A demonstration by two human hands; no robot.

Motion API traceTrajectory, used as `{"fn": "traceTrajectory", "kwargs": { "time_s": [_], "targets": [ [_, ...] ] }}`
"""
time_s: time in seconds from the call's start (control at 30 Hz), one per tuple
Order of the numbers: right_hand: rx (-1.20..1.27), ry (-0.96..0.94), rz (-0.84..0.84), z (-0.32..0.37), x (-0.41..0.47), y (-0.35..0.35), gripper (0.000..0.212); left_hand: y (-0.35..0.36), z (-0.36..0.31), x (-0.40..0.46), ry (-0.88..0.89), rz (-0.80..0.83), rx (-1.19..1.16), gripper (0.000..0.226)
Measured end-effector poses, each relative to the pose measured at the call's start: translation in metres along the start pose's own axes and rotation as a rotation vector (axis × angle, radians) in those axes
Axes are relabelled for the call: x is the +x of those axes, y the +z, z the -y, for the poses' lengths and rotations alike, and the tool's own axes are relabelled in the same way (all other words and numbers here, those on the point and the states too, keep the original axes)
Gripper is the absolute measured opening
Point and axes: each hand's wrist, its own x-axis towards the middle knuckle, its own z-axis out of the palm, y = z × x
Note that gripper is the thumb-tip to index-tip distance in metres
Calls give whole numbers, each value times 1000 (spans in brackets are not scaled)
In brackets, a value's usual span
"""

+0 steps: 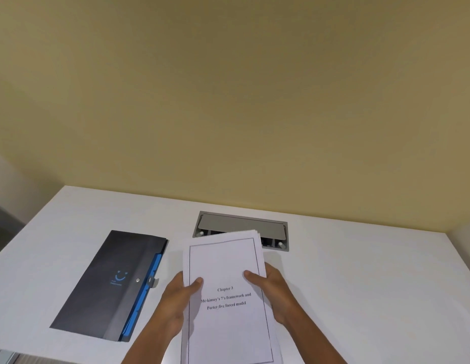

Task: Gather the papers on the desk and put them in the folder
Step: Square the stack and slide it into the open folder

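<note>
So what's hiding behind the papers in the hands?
Behind the stack of papers, a grey cable box set into the desk shows at its top and right. Its near edge is covered. More sheets peek out behind the front page; their text is hidden.

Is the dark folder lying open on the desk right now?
No, the folder lies flat and closed on the desk, its snap tab across the flap, while both hands hold the papers beside it.
</note>
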Motion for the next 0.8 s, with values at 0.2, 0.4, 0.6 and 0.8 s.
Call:
{"fn": "traceTrajectory", "kwargs": {
  "time_s": [0.2, 0.4, 0.6, 0.8],
  "targets": [
    [-136, -255, -274, 9, 5, -1, 28, 25, -27, 0, 250, -12, 110, 30],
    [-29, -372, -427, 4, 1, 15, 29, 59, -30, 1, 362, -19, 98, 31],
    [65, -295, -441, -36, -2, 15, 33, 61, -3, 6, 374, -70, 145, 33],
    [39, -124, -440, -78, 7, 7, 26, 47, 47, 18, 262, -98, 197, 33]
  ]
}}
